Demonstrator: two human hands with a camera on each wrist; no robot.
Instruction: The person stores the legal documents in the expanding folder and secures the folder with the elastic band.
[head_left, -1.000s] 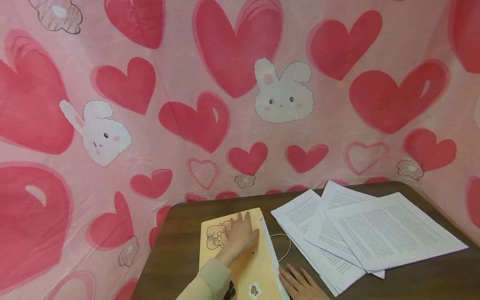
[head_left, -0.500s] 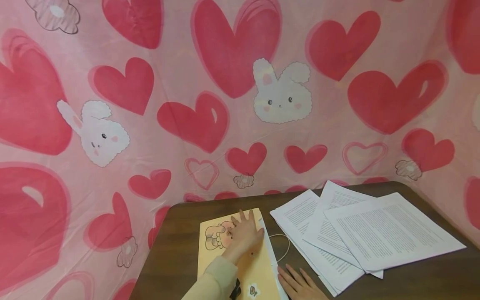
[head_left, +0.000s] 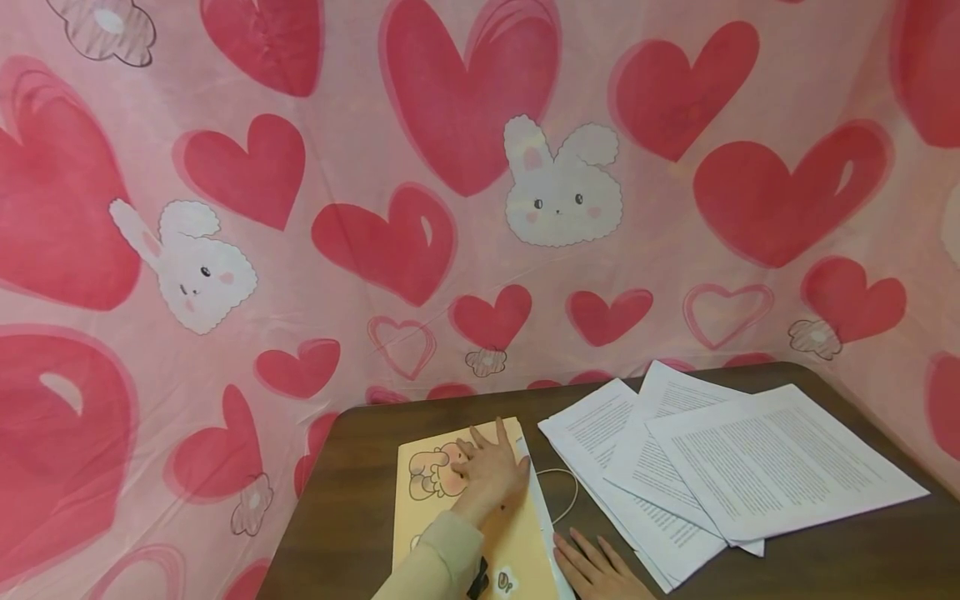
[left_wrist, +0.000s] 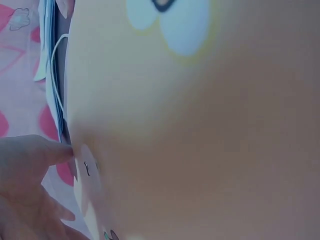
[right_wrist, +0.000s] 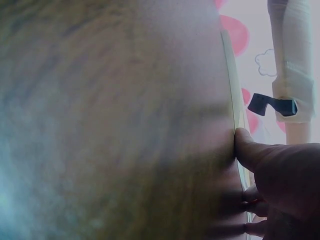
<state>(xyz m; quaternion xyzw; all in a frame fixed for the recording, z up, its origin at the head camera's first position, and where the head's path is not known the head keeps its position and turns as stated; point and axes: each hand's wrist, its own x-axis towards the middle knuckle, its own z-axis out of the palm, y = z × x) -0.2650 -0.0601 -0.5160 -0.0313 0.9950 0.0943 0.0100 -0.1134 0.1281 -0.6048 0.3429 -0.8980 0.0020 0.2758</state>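
Yellow folder [head_left: 522,528], or maybe a paper bag, flat on the brown table [head_left: 352,483], cartoon pictures facing up. Left grip [head_left: 491,475] on top, near the far right corner, fingers straight and spread wide, nothing pinched. Probably there to press the cover flat and stop any sliding. Right grip [head_left: 600,571] low beside the pale right edge, fingers straight too, nothing held. Maybe set like a little wall, to hold that side in place. Just past the edge, a thin loop of white cord [head_left: 576,493], then white papers [head_left: 795,462] full of printed words, fanned out, perhaps off to the side to leave room for the folder. Behind everything, pink cloth [head_left: 540,275] with red hearts and white bunnies.

In the head view, no clear look at the right thumb. In the right wrist view, right thumb [right_wrist: 245,145] easy to see, tip at the pale edge. Also there, much clearer, a black piece [right_wrist: 257,104] at the left sleeve [right_wrist: 295,50]. In the left wrist view, left thumb [left_wrist: 57,152] by the folder's edge.
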